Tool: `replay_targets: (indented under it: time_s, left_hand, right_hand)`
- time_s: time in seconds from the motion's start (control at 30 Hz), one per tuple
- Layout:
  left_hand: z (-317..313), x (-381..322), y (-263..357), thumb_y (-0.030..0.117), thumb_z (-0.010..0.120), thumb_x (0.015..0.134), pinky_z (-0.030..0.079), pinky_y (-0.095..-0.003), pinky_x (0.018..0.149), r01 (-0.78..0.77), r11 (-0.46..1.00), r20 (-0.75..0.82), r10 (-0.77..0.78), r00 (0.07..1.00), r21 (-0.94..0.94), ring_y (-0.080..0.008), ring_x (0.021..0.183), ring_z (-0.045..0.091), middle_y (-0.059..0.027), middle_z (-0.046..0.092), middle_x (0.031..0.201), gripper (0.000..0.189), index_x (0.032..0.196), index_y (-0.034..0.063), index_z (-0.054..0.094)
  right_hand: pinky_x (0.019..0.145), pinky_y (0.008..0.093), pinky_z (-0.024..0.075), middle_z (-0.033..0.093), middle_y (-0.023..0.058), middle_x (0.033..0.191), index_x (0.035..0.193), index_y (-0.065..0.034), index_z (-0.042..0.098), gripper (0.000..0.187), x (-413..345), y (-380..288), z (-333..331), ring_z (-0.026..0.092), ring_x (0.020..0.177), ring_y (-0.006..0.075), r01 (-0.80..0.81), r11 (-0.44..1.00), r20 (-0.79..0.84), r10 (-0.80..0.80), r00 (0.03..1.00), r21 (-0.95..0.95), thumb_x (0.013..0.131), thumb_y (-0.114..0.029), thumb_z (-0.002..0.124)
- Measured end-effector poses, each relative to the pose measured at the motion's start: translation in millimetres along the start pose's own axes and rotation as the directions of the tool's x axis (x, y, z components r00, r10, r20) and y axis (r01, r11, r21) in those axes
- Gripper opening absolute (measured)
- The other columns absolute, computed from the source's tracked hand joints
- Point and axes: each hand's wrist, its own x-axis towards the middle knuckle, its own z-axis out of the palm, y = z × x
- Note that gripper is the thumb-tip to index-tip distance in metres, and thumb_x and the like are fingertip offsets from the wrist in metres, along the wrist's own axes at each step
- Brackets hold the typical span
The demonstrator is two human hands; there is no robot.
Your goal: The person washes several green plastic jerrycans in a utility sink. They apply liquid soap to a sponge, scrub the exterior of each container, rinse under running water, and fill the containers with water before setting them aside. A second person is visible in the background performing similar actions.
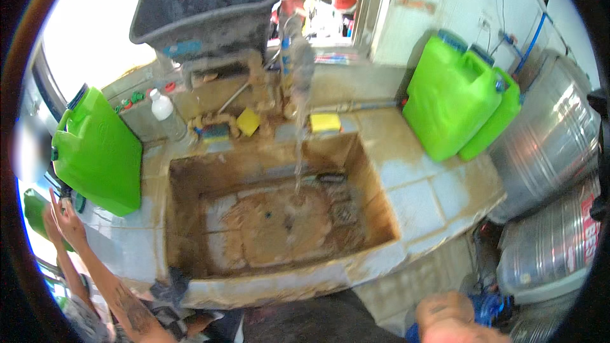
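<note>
Before me is a tiled sink [376, 200] with brown-stained walls. Water [299, 152] runs down from a tap and falls onto the sink floor. At the lower right edge, part of my right hand or arm [445, 314] shows; its fingers are not clear. Nearest to it is a blue plastic thing [488, 308], and whether they touch is hard to tell. My left hand is out of view. At the far left a co-worker's tattooed forearm [119, 295] and hands [69, 221] are raised close together beside a green jerrycan [97, 152].
Two green jerrycans [448, 100] stand on the right counter beside steel barrels [545, 138]. Behind the sink are a yellow sponge [325, 123], another yellow sponge [248, 122] and a white-capped plastic bottle [167, 114]. A grey plastic tub [214, 24] stands above.
</note>
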Motion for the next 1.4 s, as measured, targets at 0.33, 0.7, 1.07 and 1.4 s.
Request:
replay_targets:
  time_s: [0.33,0.7,1.07,1.4]
  left_hand:
    - [-139,-175,117,0.004,0.052,0.092,0.047,-0.0326,0.088,0.070,0.997,0.244,-0.059,0.968,-0.038,-0.0216,0.107,0.055,-0.0078,0.052,0.141,0.050,0.142,0.0093,0.053]
    - [-96,-208,365,0.007,0.067,0.085,0.052,-0.0336,0.074,-0.166,0.728,0.267,0.439,0.858,-0.665,-0.0250,0.083,0.066,-0.0113,0.070,0.093,0.017,0.101,0.0054,0.070]
    - [-156,-189,441,0.008,0.057,0.090,0.051,-0.0387,0.056,0.217,-0.737,-0.350,0.531,0.771,-0.640,-0.0273,0.069,0.062,-0.0155,0.061,0.081,0.013,0.084,0.0006,0.065]
    - [-82,-215,380,0.015,0.067,0.083,0.051,-0.0450,0.100,-0.092,0.195,0.146,0.912,0.384,-0.977,-0.0313,0.109,0.065,-0.0104,0.068,0.112,0.027,0.109,0.0059,0.069]
  right_hand:
    - [0.106,0.0419,0.0441,0.061,0.0204,0.130,0.128,0.0024,0.057,0.039,84,270,-281,0.057,0.121,0.0387,-0.406,0.690,-0.641,-0.109,0.760,-0.599,0.095,-0.017,0.061]
    - [0.108,0.0452,0.0441,0.053,0.0249,0.138,0.136,-0.0052,0.051,0.066,138,350,-320,0.050,0.129,0.0411,-0.679,0.300,-0.325,0.704,0.632,-0.670,0.075,-0.020,0.071]
    - [0.060,0.0267,0.0506,0.067,-0.0008,0.098,0.134,-0.0079,0.056,0.047,61,162,-178,0.059,0.070,0.0096,-0.669,0.527,-0.141,0.828,0.542,0.525,0.090,-0.015,0.070]
    - [0.084,0.0400,0.0533,0.063,0.0182,0.115,0.125,-0.0030,0.063,0.064,261,179,102,0.064,0.097,0.0286,-0.432,0.896,0.348,0.374,0.860,0.103,0.077,-0.041,0.081]
